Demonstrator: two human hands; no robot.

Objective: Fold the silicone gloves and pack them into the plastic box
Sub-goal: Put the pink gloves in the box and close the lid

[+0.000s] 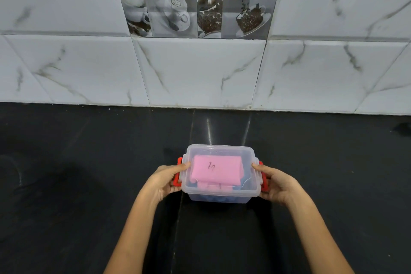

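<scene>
A clear plastic box [222, 197] stands on the black counter with its clear lid [222, 150] on top. Through the lid I see a folded pink silicone glove [215, 170] lying over something blue [213, 198] lower in the box. My left hand [165, 181] grips the box's left side, thumb on the lid's edge, fingers curled round the red latch [178, 181]. My right hand [277, 182] grips the right side the same way, at the other red latch [264, 182].
The black counter [89, 184] stretches to both sides and toward me. A white marble-tiled wall [200, 73] rises just behind the box, with a panel of coffee-cup picture tiles [195, 4] higher up.
</scene>
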